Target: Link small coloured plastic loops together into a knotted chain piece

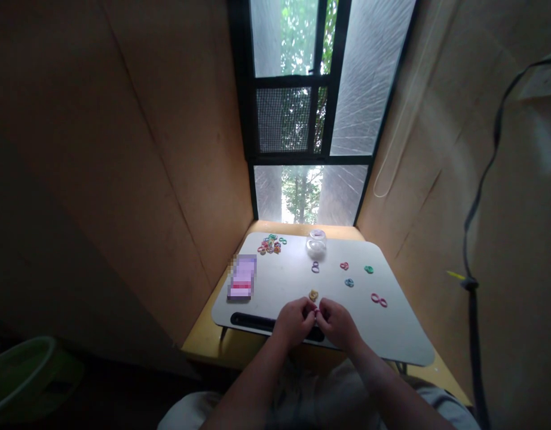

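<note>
Close together at the near edge of the white lap table [284, 278], my left hand [295, 321] and my right hand [337, 322] are both closed. Between their fingertips shows a bit of a small pink hair tie [317, 311], mostly hidden by the fingers. Just beyond them lies a yellow hair tie bundle [314, 294]. Further off are a purple hair tie [315, 267], a red one [344, 266], a blue one [349, 282] and a green one [369, 270]. To the right rests a pink pair of loops [379, 300].
A mixed pile of hair ties [269, 245] sits at the far left, with a phone [242, 277] nearer. A clear plastic jar [316, 246] stands at the back. Walls flank the table; a dark cord [473, 322] hangs right. A green basket [24, 376] is lower left.
</note>
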The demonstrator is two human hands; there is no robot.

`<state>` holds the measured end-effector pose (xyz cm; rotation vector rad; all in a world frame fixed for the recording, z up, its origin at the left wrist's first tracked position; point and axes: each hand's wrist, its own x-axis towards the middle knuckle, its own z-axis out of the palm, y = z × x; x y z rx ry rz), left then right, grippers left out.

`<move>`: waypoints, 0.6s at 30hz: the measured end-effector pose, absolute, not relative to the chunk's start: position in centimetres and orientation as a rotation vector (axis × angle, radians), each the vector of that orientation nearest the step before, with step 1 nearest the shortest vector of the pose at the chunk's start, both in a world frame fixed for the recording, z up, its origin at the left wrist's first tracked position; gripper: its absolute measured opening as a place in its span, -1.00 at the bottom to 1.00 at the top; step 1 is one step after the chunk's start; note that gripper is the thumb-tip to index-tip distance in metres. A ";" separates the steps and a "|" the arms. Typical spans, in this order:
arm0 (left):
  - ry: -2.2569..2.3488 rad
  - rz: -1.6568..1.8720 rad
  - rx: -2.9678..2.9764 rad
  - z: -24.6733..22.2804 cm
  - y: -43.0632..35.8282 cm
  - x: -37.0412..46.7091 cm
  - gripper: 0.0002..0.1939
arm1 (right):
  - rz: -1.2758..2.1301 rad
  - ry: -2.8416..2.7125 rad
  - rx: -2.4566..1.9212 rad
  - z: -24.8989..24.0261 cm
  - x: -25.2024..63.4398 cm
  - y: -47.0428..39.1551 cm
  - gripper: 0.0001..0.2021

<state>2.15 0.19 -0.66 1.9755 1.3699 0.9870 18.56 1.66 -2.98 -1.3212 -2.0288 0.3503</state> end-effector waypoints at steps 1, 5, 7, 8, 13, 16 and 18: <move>1.373 0.981 1.980 -0.7 0.2 2.2 -0.88 | 0.354 -2.028 -1.322 -3.0 18.6 1.6 -0.81; 1.388 0.964 1.995 -0.7 0.2 2.2 -0.89 | 0.359 -2.025 -1.323 -2.9 18.6 1.5 -0.81; 1.383 0.971 2.002 -0.8 0.1 2.2 -0.89 | 0.359 -2.029 -1.324 -2.8 18.6 1.5 -0.81; 1.378 0.977 2.006 -0.8 0.1 2.2 -0.89 | 0.359 -2.029 -1.326 -2.8 18.6 1.5 -0.81; 1.384 0.972 2.010 -0.9 0.2 2.2 -0.88 | 0.349 -2.030 -1.320 -2.6 18.5 1.5 -0.81; 1.393 0.955 2.013 -0.8 0.2 2.2 -0.89 | 0.359 -2.017 -1.322 -2.4 18.6 1.4 -0.80; 1.384 0.968 2.003 -0.8 0.2 2.2 -0.90 | 0.364 -1.997 -1.312 -2.4 18.6 1.4 -0.79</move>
